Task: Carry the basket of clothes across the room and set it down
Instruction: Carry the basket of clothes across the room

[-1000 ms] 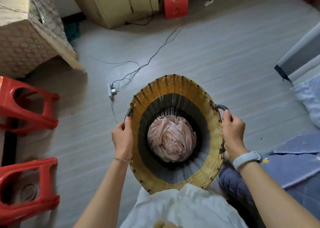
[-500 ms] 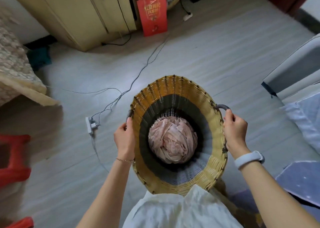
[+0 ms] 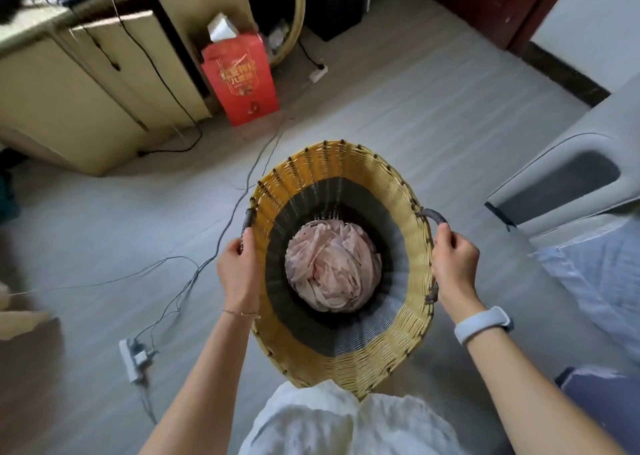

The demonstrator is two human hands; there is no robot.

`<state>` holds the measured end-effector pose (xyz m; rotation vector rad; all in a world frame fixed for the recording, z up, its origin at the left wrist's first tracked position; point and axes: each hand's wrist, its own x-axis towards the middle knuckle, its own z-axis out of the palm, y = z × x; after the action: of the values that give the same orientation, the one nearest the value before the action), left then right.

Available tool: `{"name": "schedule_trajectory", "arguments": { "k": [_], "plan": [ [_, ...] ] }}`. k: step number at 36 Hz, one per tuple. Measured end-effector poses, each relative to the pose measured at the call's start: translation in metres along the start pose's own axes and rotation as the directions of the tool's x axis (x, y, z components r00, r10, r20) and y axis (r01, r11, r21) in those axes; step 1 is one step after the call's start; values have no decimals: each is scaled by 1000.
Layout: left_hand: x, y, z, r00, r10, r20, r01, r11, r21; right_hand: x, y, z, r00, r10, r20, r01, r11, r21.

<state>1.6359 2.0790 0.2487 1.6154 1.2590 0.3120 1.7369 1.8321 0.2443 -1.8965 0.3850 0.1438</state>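
A tall woven basket (image 3: 346,164) with a yellow rim and dark inner bands hangs in front of my body, held above the floor. A crumpled pink cloth (image 3: 332,264) lies at its bottom. My left hand (image 3: 240,267) grips the dark left handle. My right hand (image 3: 453,260) grips the dark right handle (image 3: 431,214); a pale wristband sits on that wrist.
Thin cables (image 3: 207,257) run across the grey floor to a white power strip (image 3: 130,357) at lower left. A red gift bag (image 3: 242,80) leans against a yellow cabinet (image 3: 79,101) ahead. A grey chair (image 3: 571,184) and blue bedding (image 3: 602,281) are on the right.
The view has swung right and forward: the red stools and patterned cover have left the frame, and the cabinet and red bag are closer. Both hands keep the same hold on the basket.
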Motion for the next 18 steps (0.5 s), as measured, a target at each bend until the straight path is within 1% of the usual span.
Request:
{"name": "schedule_trajectory", "arguments": {
  "k": [3,8,18],
  "plan": [
    [22,31,39,1000,15,-6,-15,1000,19,49,-18,5,1000,-1,4,1,1000,15],
    [50,82,104,1000,-2,-17,3,1000,18,134,-50,3,1000,19,21,-19,1000,24],
    [94,171,211,998,-18,54,17,1000,22,267,-103,-4,1000,8,-17,-8,1000,25]
  ]
}}
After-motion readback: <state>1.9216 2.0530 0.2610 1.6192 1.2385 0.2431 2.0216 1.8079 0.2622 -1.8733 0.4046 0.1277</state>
